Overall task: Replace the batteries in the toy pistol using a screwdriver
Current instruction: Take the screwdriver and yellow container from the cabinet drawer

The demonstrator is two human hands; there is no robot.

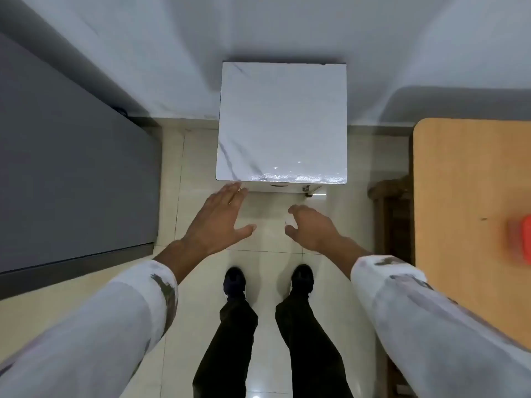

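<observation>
I stand on a tiled floor in front of a small white marble-patterned table (281, 122). My left hand (218, 219) is stretched forward with straight spread fingers, its fingertips near the table's front left corner, holding nothing. My right hand (310, 228) hangs in front of the table's front edge with loosely curled fingers and holds nothing. No toy pistol, batteries or screwdriver can be made out. A blurred orange-red object (521, 242) lies at the right edge on a wooden table (459, 196); what it is cannot be told.
A grey bed or mattress (66, 182) fills the left side. A white wall rises behind the small table. A dark wooden chair (393, 214) stands between the small table and the wooden one. My two feet in dark shoes (267, 280) are on the tiles.
</observation>
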